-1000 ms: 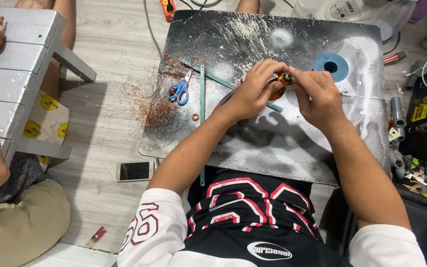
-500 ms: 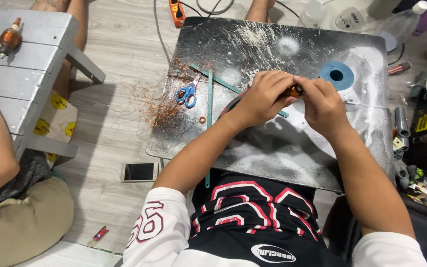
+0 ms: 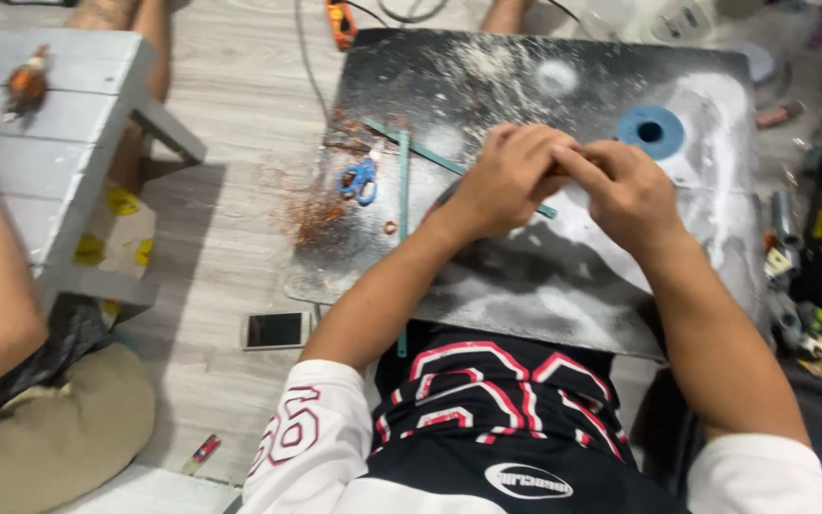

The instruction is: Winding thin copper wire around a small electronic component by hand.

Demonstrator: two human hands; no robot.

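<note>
Both hands have drifted rightward over the black board; left hand and right hand meet, fingers pinched on a small hidden piece, orientation untellable; two green strips and one blue scissors beyond

Small orange piece, earlier visible, now hidden between left hand and right hand.

floor: pale grey wood planks | white slatted bench left

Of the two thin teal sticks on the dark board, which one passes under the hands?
The slanted teal stick: it runs diagonally under the left hand. The other, straight teal stick lies vertically, left of the hands.
</note>
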